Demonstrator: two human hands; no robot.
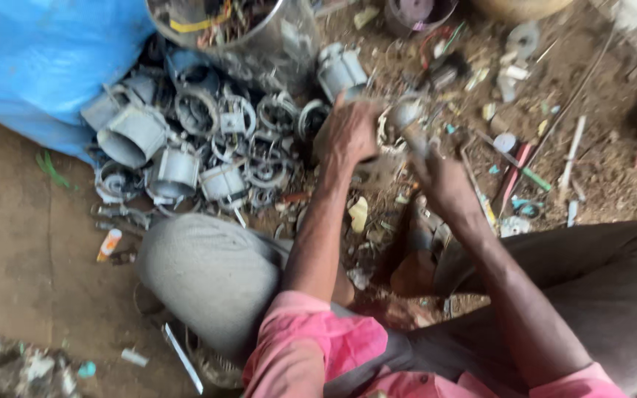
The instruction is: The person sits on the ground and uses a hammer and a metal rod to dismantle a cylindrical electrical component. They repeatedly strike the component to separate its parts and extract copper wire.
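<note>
My left hand (348, 133) grips a round metal motor part (386, 131) from its left side, held above the dirt floor. My right hand (440, 177) is closed on a blurred metal tool (408, 121) whose upper end meets that part. Both forearms reach forward from pink sleeves, between my knees in grey trousers. The blur hides the exact point of contact.
A heap of grey metal motor housings and rings (186, 140) lies to the left. Behind it stand a blue sack (46, 59) and a shiny steel container (259, 37) with scrap. Loose scrap, wires and a white tube (573, 151) litter the dirt at right.
</note>
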